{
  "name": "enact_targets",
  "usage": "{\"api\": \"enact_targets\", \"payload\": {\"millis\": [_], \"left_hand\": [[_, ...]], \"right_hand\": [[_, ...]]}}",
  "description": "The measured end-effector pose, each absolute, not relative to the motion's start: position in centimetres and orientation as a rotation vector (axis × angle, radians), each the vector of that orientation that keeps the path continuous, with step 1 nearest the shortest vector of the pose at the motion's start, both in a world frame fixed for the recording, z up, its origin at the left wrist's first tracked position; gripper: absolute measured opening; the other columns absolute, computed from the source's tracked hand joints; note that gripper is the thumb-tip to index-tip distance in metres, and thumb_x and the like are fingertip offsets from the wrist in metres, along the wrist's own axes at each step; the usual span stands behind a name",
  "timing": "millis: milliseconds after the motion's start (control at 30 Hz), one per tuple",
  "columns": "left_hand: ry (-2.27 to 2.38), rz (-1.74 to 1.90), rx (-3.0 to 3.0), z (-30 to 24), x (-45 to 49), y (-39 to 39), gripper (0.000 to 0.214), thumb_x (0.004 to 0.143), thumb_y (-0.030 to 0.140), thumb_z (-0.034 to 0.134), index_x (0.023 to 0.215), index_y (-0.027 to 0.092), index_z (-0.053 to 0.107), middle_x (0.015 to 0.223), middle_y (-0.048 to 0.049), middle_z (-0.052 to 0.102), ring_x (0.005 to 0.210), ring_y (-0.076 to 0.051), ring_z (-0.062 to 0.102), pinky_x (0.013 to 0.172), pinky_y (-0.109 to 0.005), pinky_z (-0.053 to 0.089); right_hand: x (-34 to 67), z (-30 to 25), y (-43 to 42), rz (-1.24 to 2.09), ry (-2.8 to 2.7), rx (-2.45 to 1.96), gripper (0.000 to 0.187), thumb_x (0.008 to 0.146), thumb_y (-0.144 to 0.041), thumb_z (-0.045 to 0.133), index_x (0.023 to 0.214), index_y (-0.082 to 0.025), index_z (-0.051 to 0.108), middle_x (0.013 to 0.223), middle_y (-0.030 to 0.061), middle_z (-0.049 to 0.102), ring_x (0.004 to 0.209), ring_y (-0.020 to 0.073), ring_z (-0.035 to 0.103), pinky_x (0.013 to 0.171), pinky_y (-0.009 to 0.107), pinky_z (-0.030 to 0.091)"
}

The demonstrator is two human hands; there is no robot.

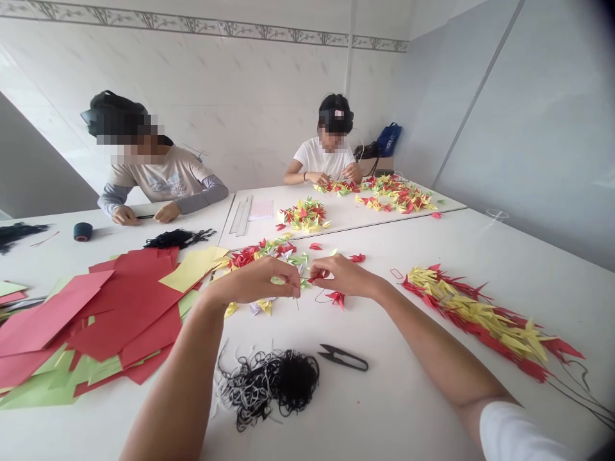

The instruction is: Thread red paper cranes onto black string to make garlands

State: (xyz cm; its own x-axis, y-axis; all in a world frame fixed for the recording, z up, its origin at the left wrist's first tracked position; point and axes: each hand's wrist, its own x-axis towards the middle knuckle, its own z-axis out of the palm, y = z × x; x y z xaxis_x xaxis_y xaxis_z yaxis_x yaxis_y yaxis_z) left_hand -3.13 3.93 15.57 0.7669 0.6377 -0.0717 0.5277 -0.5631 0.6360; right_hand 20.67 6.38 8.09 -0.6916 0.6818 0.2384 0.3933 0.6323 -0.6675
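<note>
My left hand (pixel 262 280) is closed in a pinch, and a thin needle (pixel 296 302) points down from its fingertips. My right hand (pixel 341 274) is also pinched, holding a small red folded paper piece (pixel 314 278) close to the left fingertips. A dark thread (pixel 321 297) loops below the hands. Another red folded piece (pixel 336 298) lies on the white table (pixel 403 397) just under my right hand. A scatter of red, yellow and green folded pieces (pixel 269 253) sits right behind both hands.
Black thread snips (pixel 343 358) and a tangle of black and white thread (pixel 271 381) lie near me. Red, yellow and green paper sheets (pixel 106 314) cover the left. A strung garland of yellow and red pieces (pixel 485 317) lies right. Two people work at the far side.
</note>
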Motion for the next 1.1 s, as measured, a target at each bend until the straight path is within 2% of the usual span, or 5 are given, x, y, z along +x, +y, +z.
{"api": "enact_targets", "payload": {"millis": [333, 500, 700, 900, 1100], "left_hand": [[0.698, 0.408, 2.067, 13.9, -2.0, 4.6, 0.017, 0.088, 0.037, 0.068, 0.087, 0.02, 0.074, 0.086, -0.0035, 0.075, 0.084, -0.016, 0.069, 0.081, -0.028, 0.054], [0.637, 0.469, 1.772, 12.5, -1.8, 5.4, 0.026, 0.082, 0.043, 0.076, 0.078, 0.017, 0.071, 0.077, -0.0043, 0.072, 0.077, -0.015, 0.068, 0.078, -0.03, 0.055], [0.49, 0.52, 1.663, 12.5, -3.4, 5.3, 0.021, 0.082, 0.034, 0.079, 0.077, 0.014, 0.072, 0.075, -0.0057, 0.072, 0.07, -0.013, 0.065, 0.069, -0.024, 0.053], [0.448, 0.465, 1.599, 11.4, -6.4, 3.6, 0.018, 0.085, 0.031, 0.076, 0.08, 0.015, 0.073, 0.076, -0.0056, 0.071, 0.072, -0.015, 0.065, 0.07, -0.027, 0.052], [0.561, 0.52, 1.504, 7.8, -8.5, 1.2, 0.02, 0.087, 0.034, 0.074, 0.081, 0.014, 0.071, 0.077, -0.0052, 0.07, 0.071, -0.014, 0.064, 0.068, -0.025, 0.05]], "right_hand": [[20.0, 7.1, 6.1, 0.971, -2.379, -0.86, 0.006, 0.09, -0.023, 0.059, 0.085, -0.021, 0.06, 0.087, -0.0006, 0.068, 0.08, 0.0175, 0.062, 0.071, 0.028, 0.045], [20.0, 7.2, 6.1, 1.001, -2.382, -0.81, 0.005, 0.092, -0.023, 0.059, 0.089, -0.021, 0.062, 0.093, -0.0006, 0.071, 0.084, 0.0171, 0.063, 0.073, 0.027, 0.045], [19.9, 4.6, 6.3, 0.692, -2.567, -0.935, 0.005, 0.088, -0.015, 0.062, 0.087, -0.02, 0.064, 0.087, 0.0004, 0.069, 0.075, 0.0155, 0.061, 0.065, 0.025, 0.039], [21.4, 0.0, 5.1, 0.287, -2.664, -0.776, 0.009, 0.092, -0.015, 0.061, 0.085, -0.019, 0.065, 0.09, 0.0058, 0.07, 0.091, 0.0224, 0.063, 0.088, 0.038, 0.047], [25.3, -2.1, 4.9, 0.214, -2.371, -0.722, 0.029, 0.098, -0.019, 0.049, 0.125, -0.021, 0.056, 0.124, 0.01, 0.067, 0.119, 0.025, 0.058, 0.107, 0.047, 0.044]]}}
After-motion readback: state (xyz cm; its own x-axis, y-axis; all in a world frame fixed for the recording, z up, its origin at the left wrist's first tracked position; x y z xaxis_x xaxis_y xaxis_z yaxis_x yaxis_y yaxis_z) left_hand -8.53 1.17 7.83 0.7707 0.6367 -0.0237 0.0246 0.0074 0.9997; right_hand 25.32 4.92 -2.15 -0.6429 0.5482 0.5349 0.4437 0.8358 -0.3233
